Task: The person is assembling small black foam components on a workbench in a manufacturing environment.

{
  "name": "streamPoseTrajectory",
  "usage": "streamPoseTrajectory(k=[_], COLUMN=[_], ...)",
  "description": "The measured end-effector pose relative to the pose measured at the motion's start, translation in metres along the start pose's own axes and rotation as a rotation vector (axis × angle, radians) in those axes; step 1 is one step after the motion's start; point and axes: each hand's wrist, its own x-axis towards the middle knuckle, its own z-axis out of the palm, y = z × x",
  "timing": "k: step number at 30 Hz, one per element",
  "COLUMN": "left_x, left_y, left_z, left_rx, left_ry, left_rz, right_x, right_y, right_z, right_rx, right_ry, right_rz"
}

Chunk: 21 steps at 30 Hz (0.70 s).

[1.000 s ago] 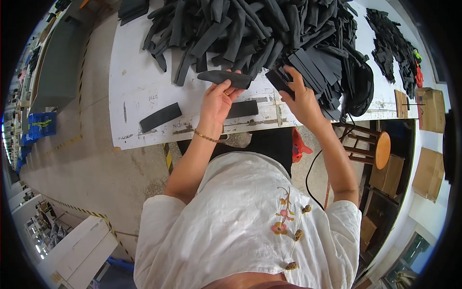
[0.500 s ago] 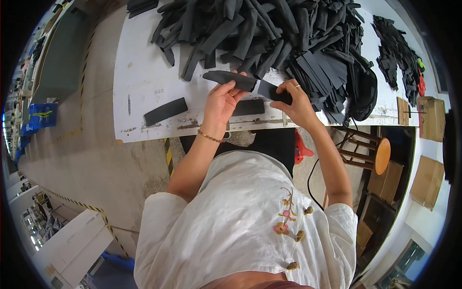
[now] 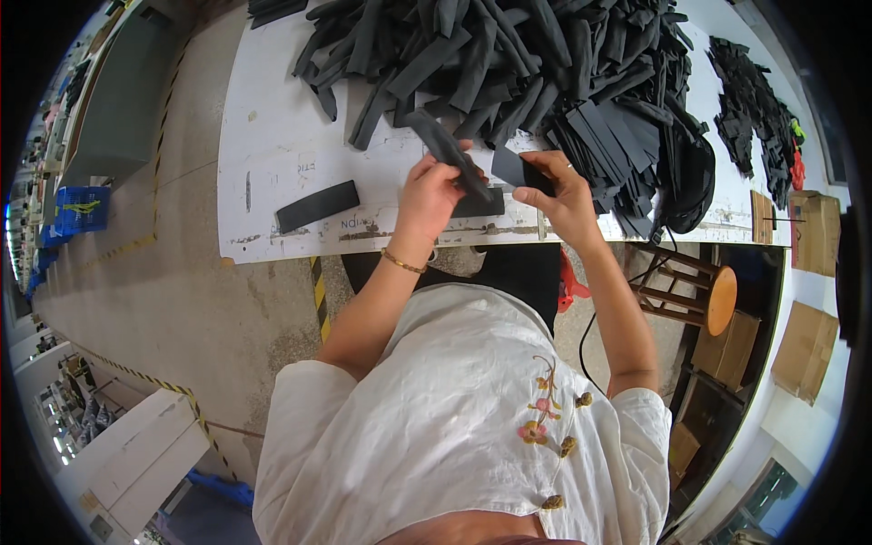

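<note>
My left hand [image 3: 434, 193] is closed on a black fabric sleeve [image 3: 445, 150], a flattened tube tilted with its far end up and to the left. In my right hand [image 3: 560, 191] a flat, dark rectangular piece [image 3: 520, 170] is pinched between thumb and fingers. The two pieces are held close together, a small gap apart, above the white table [image 3: 272, 118]. Partly behind my left hand lies another black strip [image 3: 481, 202] near the table's front edge. A separate black strip [image 3: 317, 206] lies farther left.
A big heap of black fabric sleeves [image 3: 454, 54] covers the table's far side. To its right are a stack of flat dark pieces [image 3: 604, 150] and a black bag [image 3: 688, 173]. A wooden stool [image 3: 720, 300] and cardboard boxes [image 3: 799, 350] stand on the right.
My left hand has turned the sleeve from nearly level to a steep slant, its near end lower. My right hand keeps its hold on the flat piece, almost unmoved.
</note>
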Motion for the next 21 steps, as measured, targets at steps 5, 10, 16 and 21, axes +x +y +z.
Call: streamPoseTrajectory(k=[5,10,16,21], left_x=[-0.006,-0.007,-0.011,-0.016], left_y=[-0.005,0.011,0.021,0.026], left_z=[0.026,0.021,0.028,0.032], left_rx=[0.065,0.23,0.433,0.492], left_ry=[-0.111,-0.226,-0.171,-0.171], left_rz=[-0.004,0.028,0.068,0.069], right_x=[-0.003,-0.005,-0.005,-0.007], right_y=[-0.016,-0.021,-0.021,-0.019], right_z=[0.024,0.021,0.021,0.021], right_rx=[0.179,0.324,0.51,0.548], right_ry=[-0.028,-0.063,-0.159,-0.216], right_rz=[0.053,0.215,0.349,0.361])
